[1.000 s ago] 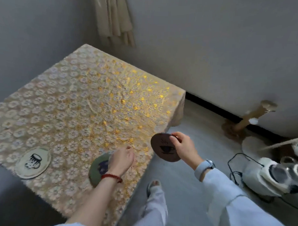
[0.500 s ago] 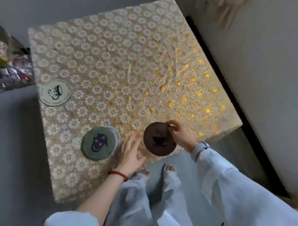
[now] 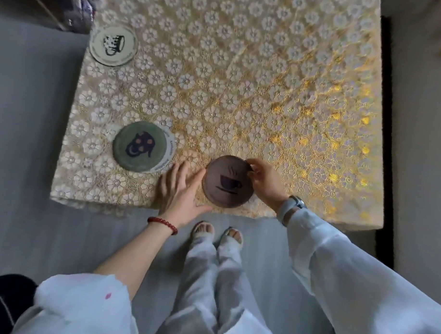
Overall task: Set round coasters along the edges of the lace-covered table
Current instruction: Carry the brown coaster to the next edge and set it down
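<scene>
Pinching the brown coaster [image 3: 228, 181] by its far rim, your right hand [image 3: 263, 181] seats it at the near table [image 3: 293, 69] edge while your left hand [image 3: 181, 188] lies flat, fingers spread, steadying the lace.

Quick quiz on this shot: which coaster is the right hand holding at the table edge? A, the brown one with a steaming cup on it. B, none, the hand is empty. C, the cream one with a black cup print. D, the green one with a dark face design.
A: the right hand pinches the rim of the brown coaster printed with a steaming cup, at the near edge of the lace-covered table.
</scene>
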